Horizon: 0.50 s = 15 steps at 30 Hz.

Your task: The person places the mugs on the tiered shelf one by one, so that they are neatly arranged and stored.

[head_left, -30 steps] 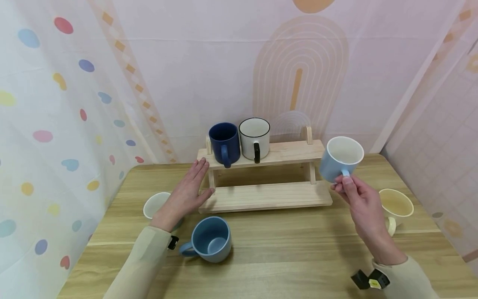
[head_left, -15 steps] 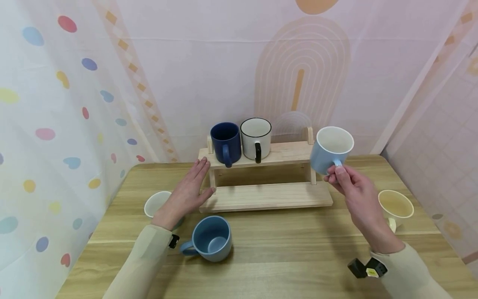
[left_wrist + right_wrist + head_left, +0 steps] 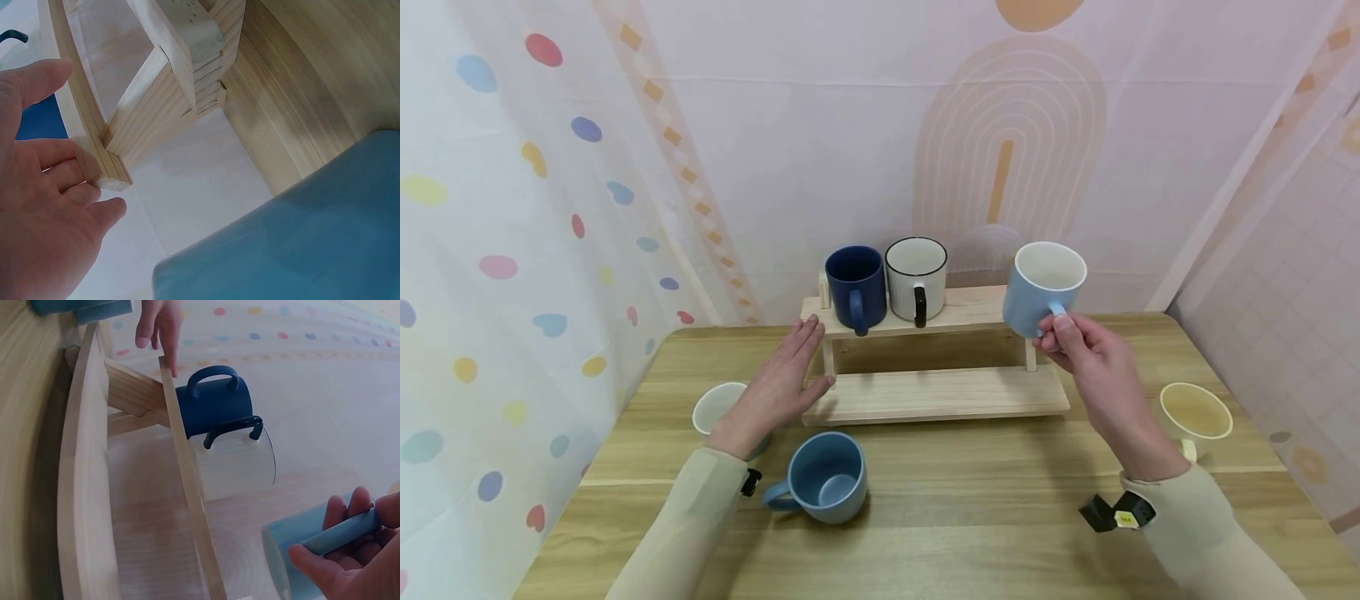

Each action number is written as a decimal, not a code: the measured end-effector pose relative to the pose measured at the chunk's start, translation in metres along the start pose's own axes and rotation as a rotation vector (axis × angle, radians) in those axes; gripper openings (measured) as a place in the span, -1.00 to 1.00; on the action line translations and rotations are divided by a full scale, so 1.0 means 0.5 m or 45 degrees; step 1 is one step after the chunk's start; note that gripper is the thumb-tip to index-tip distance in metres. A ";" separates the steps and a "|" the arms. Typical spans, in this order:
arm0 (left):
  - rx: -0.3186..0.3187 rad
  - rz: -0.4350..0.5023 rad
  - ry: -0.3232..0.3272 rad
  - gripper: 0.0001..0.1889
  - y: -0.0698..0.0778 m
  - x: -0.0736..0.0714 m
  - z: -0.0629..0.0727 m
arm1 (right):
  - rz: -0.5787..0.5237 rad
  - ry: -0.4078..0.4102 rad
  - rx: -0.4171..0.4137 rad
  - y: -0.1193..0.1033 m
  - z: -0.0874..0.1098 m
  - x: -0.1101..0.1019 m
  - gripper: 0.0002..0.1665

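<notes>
My right hand (image 3: 1097,367) pinches the handle of a light blue mug (image 3: 1026,302), white inside. The mug is upright in the head view, at the right end of the upper tier of a two-tier wooden rack (image 3: 936,396); whether it touches the board I cannot tell. In the right wrist view, thumb and fingers wrap the mug's handle (image 3: 340,532). On the upper tier's left half stand a navy mug (image 3: 867,296) and a white mug (image 3: 901,287) with black rim and handle. My left hand (image 3: 771,390), fingers extended, touches the rack's left end.
A grey-blue mug (image 3: 842,500) stands on the wooden table (image 3: 970,517) in front of the rack, handle leftward. A white-lined mug (image 3: 713,406) is partly hidden by my left hand. At right stands a pale yellow mug (image 3: 1195,412). Patterned curtains (image 3: 820,150) hang behind.
My right hand has carried the light blue mug leftward and slightly up, from beside the rack to over the upper tier's right end. My left hand stays at the rack's left end.
</notes>
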<state>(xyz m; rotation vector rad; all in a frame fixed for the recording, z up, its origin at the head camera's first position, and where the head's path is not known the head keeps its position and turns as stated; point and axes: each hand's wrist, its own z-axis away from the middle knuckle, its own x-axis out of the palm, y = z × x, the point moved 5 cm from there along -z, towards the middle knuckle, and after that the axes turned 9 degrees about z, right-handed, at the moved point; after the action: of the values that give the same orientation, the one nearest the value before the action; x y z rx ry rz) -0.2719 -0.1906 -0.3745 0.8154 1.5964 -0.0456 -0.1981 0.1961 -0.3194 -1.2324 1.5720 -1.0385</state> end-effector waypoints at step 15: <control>0.011 0.006 0.001 -0.16 0.004 -0.003 0.001 | 0.033 -0.050 0.033 -0.010 -0.046 0.031 -0.50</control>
<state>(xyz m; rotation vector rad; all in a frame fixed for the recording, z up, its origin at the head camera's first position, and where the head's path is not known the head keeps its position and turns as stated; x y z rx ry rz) -0.2706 -0.1900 -0.3726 0.8259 1.5962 -0.0494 -0.2210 0.1824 -0.3103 -1.2050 1.5359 -1.0091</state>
